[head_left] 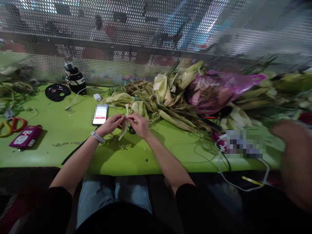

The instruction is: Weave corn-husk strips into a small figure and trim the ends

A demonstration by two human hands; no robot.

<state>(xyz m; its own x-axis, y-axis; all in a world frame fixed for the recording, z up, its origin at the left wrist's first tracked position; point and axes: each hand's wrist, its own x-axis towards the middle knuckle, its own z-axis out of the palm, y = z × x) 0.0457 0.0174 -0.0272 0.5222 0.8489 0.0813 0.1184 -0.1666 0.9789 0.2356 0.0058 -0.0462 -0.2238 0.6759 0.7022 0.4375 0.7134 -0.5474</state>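
My left hand and my right hand meet above the green table, fingertips almost touching. Pinched between them is a pale strip of corn husk, its loose end hanging below the fingers. Both hands are closed on it. Just left of them a lit phone lies on the table. Behind my hands more pale husks are spread out. A small dark ring-shaped thing sits under my right hand. Thin husk shreds lie below my hands.
A heap of dried husks and a pink plastic bag fill the back right. A black bottle, white charger, purple power socket and scissors stand or lie leftward. Another person's arm reaches in at right, near white cables.
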